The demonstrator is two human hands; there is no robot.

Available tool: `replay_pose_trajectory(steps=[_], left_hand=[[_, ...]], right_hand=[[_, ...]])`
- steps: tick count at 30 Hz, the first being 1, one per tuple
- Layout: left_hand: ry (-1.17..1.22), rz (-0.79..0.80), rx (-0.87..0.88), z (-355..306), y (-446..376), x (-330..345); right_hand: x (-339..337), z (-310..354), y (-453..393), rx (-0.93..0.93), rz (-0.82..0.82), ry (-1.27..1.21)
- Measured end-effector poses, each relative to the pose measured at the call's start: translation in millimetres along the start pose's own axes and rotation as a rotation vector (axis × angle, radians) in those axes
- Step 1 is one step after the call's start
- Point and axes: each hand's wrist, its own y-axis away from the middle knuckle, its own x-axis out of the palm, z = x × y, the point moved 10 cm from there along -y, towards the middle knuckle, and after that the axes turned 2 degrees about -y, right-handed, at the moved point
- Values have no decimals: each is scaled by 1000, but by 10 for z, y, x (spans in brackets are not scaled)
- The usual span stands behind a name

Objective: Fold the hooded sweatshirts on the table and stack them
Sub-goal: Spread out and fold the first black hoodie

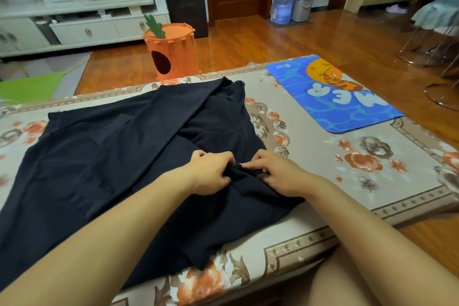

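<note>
A dark navy hooded sweatshirt [104, 156] lies spread across the left and middle of the table [347, 194], its hood end pointing toward the far edge. Part of it is folded over near the middle. My left hand [211, 174] grips a bunched fold of the fabric with curled fingers. My right hand [278, 174] pinches the same bunch from the right side. The two hands sit close together near the sweatshirt's right edge, fingertips almost meeting. Only one sweatshirt is in view.
A blue cartoon mat [330, 97] lies on the table's far right. The table has a floral cover. Beyond the far edge stands an orange carrot-shaped bin [171, 52] on the wooden floor. Chair legs [437, 62] are at the right.
</note>
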Motion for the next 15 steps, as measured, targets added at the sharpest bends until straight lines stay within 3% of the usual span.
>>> replay_pose_trajectory(steps=[6, 11, 13, 15], left_hand=[[-167, 22, 23, -79, -71, -325], [87, -86, 11, -186, -195, -461], [7, -118, 2, -144, -227, -303], [-71, -155, -84, 0, -200, -69]], right_hand=[[88, 9, -43, 44, 114, 19], [116, -1, -85, 99, 228, 139], [101, -13, -22, 131, 211, 7], [-46, -43, 100, 201, 107, -300]])
